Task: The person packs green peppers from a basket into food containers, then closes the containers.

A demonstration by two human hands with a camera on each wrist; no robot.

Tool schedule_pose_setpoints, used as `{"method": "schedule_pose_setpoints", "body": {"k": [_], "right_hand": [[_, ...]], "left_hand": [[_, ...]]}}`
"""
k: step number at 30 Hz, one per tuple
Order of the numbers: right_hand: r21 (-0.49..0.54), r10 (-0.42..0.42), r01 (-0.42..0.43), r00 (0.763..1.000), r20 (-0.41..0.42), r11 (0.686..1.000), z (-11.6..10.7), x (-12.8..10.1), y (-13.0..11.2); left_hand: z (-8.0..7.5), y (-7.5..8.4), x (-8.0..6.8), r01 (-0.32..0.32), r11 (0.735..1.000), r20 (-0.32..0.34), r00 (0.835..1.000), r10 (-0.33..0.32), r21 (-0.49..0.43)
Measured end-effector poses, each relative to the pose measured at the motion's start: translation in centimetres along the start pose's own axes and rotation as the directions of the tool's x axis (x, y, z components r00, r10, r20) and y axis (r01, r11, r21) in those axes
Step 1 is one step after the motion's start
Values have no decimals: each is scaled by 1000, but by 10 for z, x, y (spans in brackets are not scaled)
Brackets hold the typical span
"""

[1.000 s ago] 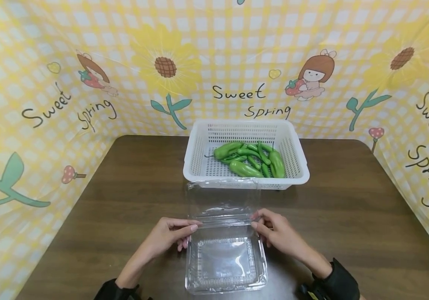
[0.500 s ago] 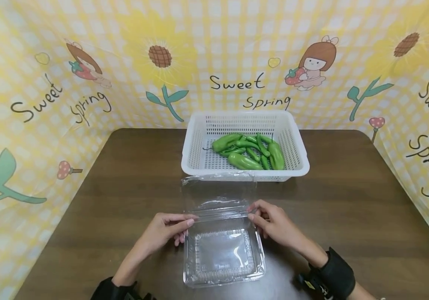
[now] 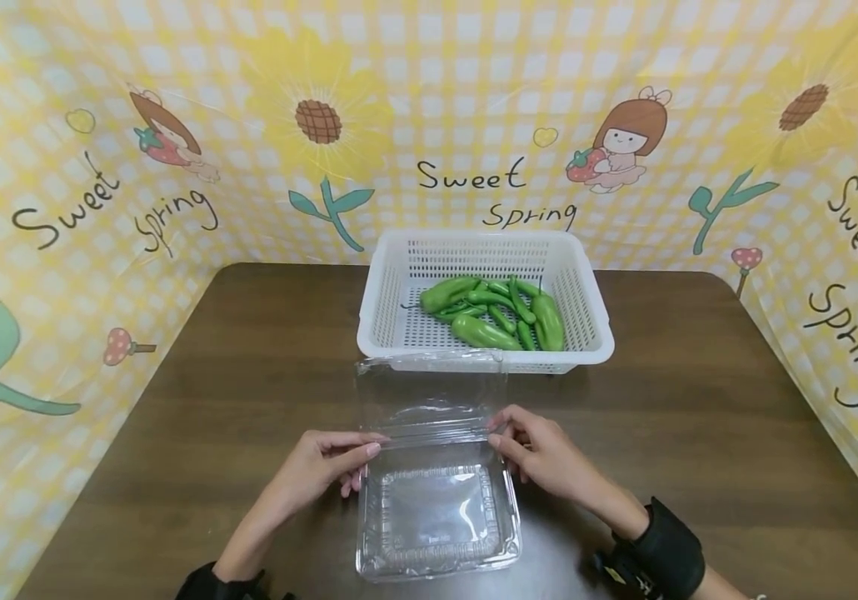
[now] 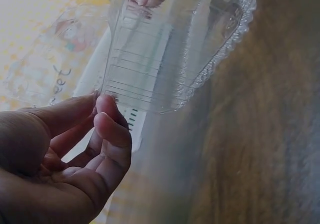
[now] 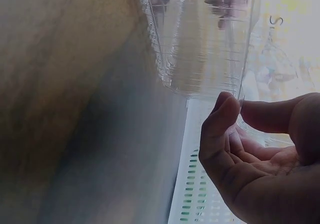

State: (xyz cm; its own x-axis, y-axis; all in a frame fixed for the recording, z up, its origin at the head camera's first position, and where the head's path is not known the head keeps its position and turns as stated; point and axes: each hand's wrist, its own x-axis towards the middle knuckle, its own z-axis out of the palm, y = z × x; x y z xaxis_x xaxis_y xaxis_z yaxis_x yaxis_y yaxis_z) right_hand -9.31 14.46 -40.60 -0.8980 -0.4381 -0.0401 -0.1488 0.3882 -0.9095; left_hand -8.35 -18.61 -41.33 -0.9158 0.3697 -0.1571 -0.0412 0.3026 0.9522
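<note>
A clear plastic clamshell box [image 3: 436, 521] lies open on the brown table [image 3: 699, 433], with its lid [image 3: 429, 396] standing up behind the base. My left hand [image 3: 371, 447] pinches the left end of the hinge fold between thumb and fingers. My right hand [image 3: 495, 435] pinches the right end. The left wrist view shows the left hand [image 4: 100, 108] with thumb and forefinger at the corner of the box [image 4: 165, 58]. In the right wrist view, the right hand [image 5: 235, 103] has its thumb and forefinger closed on the box's edge [image 5: 200, 43].
A white perforated basket [image 3: 594, 333] stands just behind the lid, holding several green peppers [image 3: 496, 312]. Yellow printed sheeting [image 3: 99, 208] walls the table at the back and on both sides. Bare tabletop lies left and right of the box.
Both hands stay at the ends of the hinge fold. The box and hands sit slightly further left in the view, and the camera has shifted a little.
</note>
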Motion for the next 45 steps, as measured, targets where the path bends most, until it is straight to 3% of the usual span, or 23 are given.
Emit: {"method": "schedule_pose_setpoints", "body": {"k": [5,11,16,26,39,45], "right_hand": [[8,-30,30,999,16,1000,3,2,-1],[5,-28,28,1000,-10,1000,5,3,-1],[-6,-26,26,999,-26,1000,6,7,1],[-7,-47,46,998,-31,999,6,14,-2],[-23,-55,55,998,-4,998,7,21,-1],[-27,-58,58,998,21,998,8,25,1]], "left_hand": [[-4,1,-4,-17,999,-1,1000,17,27],[-7,2,2,-52,998,8,999,52,45],[-9,0,3,-70,997,23,997,69,16],[-16,2,4,-5,1000,78,997,7,-16],[-19,0,6,98,993,100,991,-91,-69],[-19,0,6,103,993,69,993,-99,-62]]}}
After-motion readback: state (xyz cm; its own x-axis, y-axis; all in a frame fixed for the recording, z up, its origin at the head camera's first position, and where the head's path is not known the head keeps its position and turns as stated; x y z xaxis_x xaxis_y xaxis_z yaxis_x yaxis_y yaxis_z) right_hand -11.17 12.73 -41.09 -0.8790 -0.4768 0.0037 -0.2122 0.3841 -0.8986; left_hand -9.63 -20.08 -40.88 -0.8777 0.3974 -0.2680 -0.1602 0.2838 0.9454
